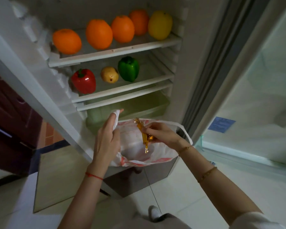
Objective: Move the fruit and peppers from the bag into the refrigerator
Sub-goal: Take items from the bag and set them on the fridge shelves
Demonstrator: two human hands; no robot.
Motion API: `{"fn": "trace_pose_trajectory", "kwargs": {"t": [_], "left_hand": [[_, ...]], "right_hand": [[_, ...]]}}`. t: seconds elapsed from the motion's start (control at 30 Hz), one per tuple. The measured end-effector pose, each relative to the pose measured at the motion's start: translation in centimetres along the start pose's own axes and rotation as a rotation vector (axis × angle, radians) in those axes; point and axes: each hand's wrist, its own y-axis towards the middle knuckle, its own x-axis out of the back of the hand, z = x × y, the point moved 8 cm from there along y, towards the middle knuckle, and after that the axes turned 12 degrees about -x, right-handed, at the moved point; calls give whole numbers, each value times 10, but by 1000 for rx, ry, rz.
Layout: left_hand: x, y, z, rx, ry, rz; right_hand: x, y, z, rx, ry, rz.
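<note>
Bag (139,156) held open before refrigerator (177,47), left hand (106,139) gripping its rim for access; right hand (160,133) pinching gold-wrapped sweets (143,134) above it. Oranges (99,36), peppers (128,69) already shelved.

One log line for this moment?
left hand: holds bag handle | right hand: pinches gold wrapper | fridge shelves: stocked

1. Pale glossy tile floor (196,187) underfoot.
2. Dark reddish-brown cabinet (8,123) at the left, with orange tiles (48,131) beyond it.
3. A grey, reflective lower door (59,177) stands ajar by the floor.
4. Light is dim and greenish.
</note>
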Motion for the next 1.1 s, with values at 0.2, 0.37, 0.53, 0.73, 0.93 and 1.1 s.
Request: {"fn": "trace_pose_trajectory", "kwargs": {"t": [0.2,0.37,0.53,0.73,0.93,1.1], "left_hand": [[-15,4,-2,2,1,45],[-28,5,0,0,30,57],[-37,5,-15,-4,41,64],[-51,4,-17,24,94,25],[-55,-3,-29,42,153,-24],[-52,-14,-32,73,178,-69]], "right_hand": [[48,-52,3,63,125,-128],[128,-96,-27,84,279,-398],[194,-112,-75,-25,244,-598],[241,-103,-122,-212,21,-750],[268,-74,-141,-308,-166,-814],[260,-47,-155,-374,-106,-714]]}}
